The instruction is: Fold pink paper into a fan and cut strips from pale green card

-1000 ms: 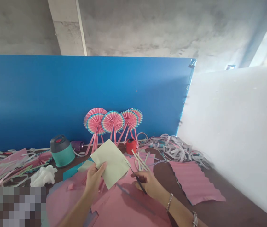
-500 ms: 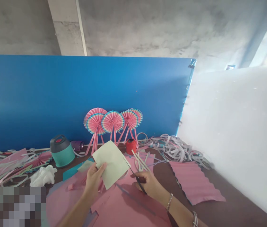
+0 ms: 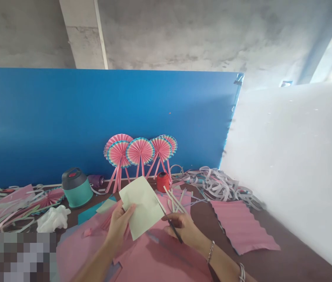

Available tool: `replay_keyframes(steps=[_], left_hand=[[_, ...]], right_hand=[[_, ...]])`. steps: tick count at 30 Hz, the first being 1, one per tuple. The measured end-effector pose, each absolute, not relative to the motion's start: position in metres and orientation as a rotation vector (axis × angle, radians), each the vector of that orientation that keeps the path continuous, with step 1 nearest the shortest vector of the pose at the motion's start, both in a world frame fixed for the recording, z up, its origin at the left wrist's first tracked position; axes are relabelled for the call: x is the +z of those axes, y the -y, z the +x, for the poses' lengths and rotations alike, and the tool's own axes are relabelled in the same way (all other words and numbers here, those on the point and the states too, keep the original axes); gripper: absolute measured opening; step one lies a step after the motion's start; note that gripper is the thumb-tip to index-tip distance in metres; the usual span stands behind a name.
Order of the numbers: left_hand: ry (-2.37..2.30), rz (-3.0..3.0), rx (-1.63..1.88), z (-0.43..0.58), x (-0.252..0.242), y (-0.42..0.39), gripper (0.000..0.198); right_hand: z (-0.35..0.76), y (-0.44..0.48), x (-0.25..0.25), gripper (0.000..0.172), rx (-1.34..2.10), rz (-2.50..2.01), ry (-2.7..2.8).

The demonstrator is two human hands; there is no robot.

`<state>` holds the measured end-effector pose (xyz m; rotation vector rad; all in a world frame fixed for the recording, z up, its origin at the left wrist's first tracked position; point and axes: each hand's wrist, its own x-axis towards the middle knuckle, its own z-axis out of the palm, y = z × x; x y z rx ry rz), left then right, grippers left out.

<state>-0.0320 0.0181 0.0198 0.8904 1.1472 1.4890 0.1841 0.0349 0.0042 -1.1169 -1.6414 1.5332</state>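
Note:
A pale green square of paper point(image 3: 142, 207) is pinched at its left edge by my left hand point(image 3: 121, 224), thumb on top. Dark scissors point(image 3: 174, 229) are gripped in my right hand point(image 3: 183, 229), their blades lying along the sheet's right edge. Beneath both hands lie large pink sheets point(image 3: 151, 260). Several thin pale strips point(image 3: 176, 200) rest on pink paper just beyond the scissors.
Several pink pleated paper fans point(image 3: 140, 151) lean on the blue board point(image 3: 66, 117). A red spool point(image 3: 162, 182), a teal container point(image 3: 78, 190), white crumpled plastic point(image 3: 54, 218), tangled strips point(image 3: 215, 184) and a wavy pink sheet point(image 3: 244, 226) lie around the brown table point(image 3: 298, 256).
The pale green sheet has shifted slightly right and down with my left hand, further into the scissors. My right hand has barely moved.

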Motion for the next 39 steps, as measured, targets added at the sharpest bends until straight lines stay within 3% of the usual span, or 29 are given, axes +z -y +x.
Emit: replay_keyframes(steps=[8,15,26,39], left_hand=[[-1.164,0.891,1.466,-0.032,0.018,-0.018,0.048],[-1.185,0.902,1.538,-0.029,0.03,-0.014,0.065],[-1.114,0.831,1.585,-0.025,0.032,-0.011,0.063],[-1.064,0.929,1.509,-0.027,0.02,-0.015,0.067]], right_hand=[[0.184,-0.036,0.002,0.056,1.574,-1.092,1.627],[0.184,-0.035,0.002,0.055,1.623,-1.044,1.617],[0.183,-0.034,0.004,0.058,1.743,-0.977,1.563],[0.182,-0.03,0.018,0.046,1.707,-0.962,1.547]])
